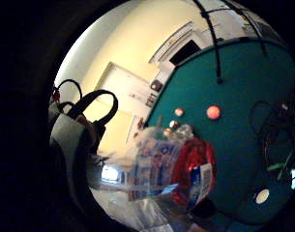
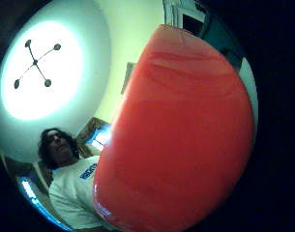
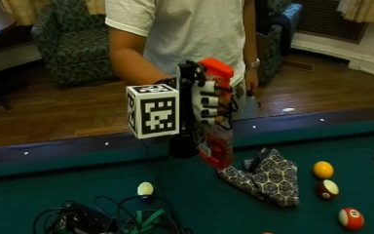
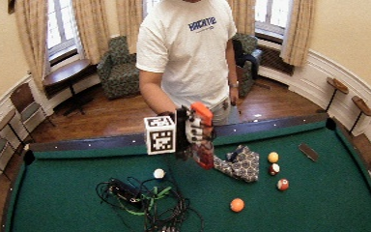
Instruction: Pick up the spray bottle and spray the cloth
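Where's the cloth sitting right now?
In the outside view the patterned cloth lies crumpled on the green pool table, just below and beside the raised spray bottle, with the yellow ball on its other side.

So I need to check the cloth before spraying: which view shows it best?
The outside view: the cloth lies crumpled on the green table, beside the spray bottle that the right hand holds. The wide outside view shows it farther off. Neither palm view shows it.

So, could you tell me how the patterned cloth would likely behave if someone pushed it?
The patterned cloth lies crumpled in folds on the felt, so it is probably floppy and would bunch rather than slide whole. It looks thin, likely light.
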`<state>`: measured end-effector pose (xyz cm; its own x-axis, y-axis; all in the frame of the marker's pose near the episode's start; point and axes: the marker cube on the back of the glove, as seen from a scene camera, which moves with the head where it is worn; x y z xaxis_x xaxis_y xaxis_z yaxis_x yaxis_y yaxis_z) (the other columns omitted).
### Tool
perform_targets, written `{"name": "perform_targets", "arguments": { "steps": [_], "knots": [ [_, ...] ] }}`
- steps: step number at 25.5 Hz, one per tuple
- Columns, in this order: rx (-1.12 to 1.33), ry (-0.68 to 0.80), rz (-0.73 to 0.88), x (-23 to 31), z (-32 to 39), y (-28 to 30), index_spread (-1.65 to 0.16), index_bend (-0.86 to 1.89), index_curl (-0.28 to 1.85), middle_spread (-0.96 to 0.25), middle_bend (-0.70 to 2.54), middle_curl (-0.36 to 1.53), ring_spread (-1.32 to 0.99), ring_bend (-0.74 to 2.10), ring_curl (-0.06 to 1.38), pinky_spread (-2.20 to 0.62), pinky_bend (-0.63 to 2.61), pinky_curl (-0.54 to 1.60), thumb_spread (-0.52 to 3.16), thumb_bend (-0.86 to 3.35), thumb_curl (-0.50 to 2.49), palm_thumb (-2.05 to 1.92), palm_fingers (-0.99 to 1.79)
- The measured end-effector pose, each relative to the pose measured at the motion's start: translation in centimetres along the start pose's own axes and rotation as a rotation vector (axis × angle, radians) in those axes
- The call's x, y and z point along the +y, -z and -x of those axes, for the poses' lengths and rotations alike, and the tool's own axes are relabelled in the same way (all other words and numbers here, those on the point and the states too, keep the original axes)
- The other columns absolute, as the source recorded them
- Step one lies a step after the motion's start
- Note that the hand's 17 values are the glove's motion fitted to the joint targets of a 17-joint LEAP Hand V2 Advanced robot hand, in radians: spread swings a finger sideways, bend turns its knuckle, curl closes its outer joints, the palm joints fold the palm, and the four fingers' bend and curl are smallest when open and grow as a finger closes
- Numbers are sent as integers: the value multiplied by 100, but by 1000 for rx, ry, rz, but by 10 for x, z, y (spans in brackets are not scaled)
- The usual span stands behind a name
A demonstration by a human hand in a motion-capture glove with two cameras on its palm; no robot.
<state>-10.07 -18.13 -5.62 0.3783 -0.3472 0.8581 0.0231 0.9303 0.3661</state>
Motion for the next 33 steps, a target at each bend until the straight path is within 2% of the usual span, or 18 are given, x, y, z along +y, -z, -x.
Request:
{"name": "perform_targets", "arguments": {
  "steps": [9, 17, 20, 24, 33],
  "knots": [
    [-90, 31, 186, -45, 86, -8, -26, 45, 54, -20, 59, 58, -22, 69, 51, -30, 44, 44, 24, -2, 69, 95, 136],
    [-49, -28, 382, -72, 118, -21, -25, 45, 56, -20, 60, 58, -22, 70, 51, -30, 45, 44, 22, -2, 71, 95, 135],
    [-14, -113, 475, -80, 111, -37, -25, 45, 57, -20, 60, 58, -22, 70, 52, -30, 45, 44, 21, -2, 72, 94, 135],
    [41, -305, 596, -82, 76, -74, -25, 45, 57, -20, 60, 58, -22, 70, 52, -30, 45, 44, 21, -2, 73, 94, 135],
    [249, -678, 859, -30, -32, -142, -26, 45, 59, -20, 61, 58, -22, 70, 52, -30, 45, 44, 21, -2, 75, 94, 134]
  ]
}}
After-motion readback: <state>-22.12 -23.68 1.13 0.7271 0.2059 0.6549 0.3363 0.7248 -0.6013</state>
